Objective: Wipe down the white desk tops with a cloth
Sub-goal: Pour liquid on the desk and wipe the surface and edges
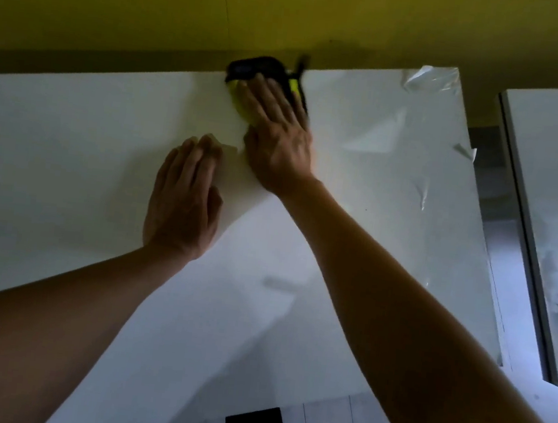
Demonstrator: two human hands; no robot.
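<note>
The left hand [182, 197] lies flat on the white desk top [70, 155], fingers extended, gripping nothing. Beyond it, by the desk's far edge, the right hand [278, 135] presses outstretched fingers on a yellow cloth [239, 98] beside a black case [251, 67].

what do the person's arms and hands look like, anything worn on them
Both arms are bare as far as the picture shows: no sleeves, gloves or watch. No rings show on the left hand or the right hand, though the picture is dim and somewhat blurred. The forearms enter from the lower corners.
</note>
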